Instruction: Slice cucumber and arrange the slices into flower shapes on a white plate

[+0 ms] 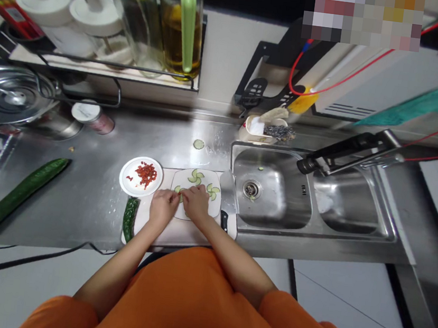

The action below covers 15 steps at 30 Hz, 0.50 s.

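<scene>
My left hand (163,209) and my right hand (195,202) meet over the left part of a white plate (197,213), fingers pinched. A tiny reddish bit shows between their fingertips; which hand grips it is unclear. Thin cucumber slices (196,176) lie on the plate in curved, pinwheel-like clusters, one partly hidden by my fingers. The plate rests on a pale cutting board (182,234). To the left, a round white dish (127,170) holds chopped red pieces (146,175). A cucumber piece (130,218) lies at the board's left edge, and a knife (224,221) at its right.
A double steel sink (276,221) adjoins the board on the right. One cucumber slice (198,144) lies behind the plate. At left are a long cucumber (19,198), a lidded pot (48,124) and a small jar (94,117). Bottles (181,37) stand on a rack above.
</scene>
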Motion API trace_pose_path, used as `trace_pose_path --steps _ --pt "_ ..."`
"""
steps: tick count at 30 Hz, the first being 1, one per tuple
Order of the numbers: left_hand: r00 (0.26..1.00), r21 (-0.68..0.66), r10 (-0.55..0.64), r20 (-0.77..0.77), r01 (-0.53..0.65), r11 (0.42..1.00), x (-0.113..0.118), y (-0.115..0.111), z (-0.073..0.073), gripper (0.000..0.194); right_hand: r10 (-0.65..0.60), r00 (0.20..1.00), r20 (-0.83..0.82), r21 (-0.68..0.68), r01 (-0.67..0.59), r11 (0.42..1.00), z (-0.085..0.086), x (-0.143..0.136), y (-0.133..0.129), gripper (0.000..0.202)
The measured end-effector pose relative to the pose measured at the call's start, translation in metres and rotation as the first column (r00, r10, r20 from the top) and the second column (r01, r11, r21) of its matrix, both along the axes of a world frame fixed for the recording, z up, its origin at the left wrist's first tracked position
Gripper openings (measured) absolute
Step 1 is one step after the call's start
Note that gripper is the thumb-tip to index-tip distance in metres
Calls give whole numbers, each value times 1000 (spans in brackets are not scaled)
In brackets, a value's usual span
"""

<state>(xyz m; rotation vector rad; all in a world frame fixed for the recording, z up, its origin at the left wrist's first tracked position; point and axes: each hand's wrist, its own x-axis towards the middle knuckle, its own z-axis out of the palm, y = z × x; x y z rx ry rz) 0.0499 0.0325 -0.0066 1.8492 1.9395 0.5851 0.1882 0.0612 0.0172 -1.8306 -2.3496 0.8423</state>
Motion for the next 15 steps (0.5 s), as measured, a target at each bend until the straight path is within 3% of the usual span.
trace_pose_path --steps 15 --pt "1000 5 14 5 -14 1000 -3 -1 9 14 -10 1000 1 -9 10 1000 7 3 1 26"
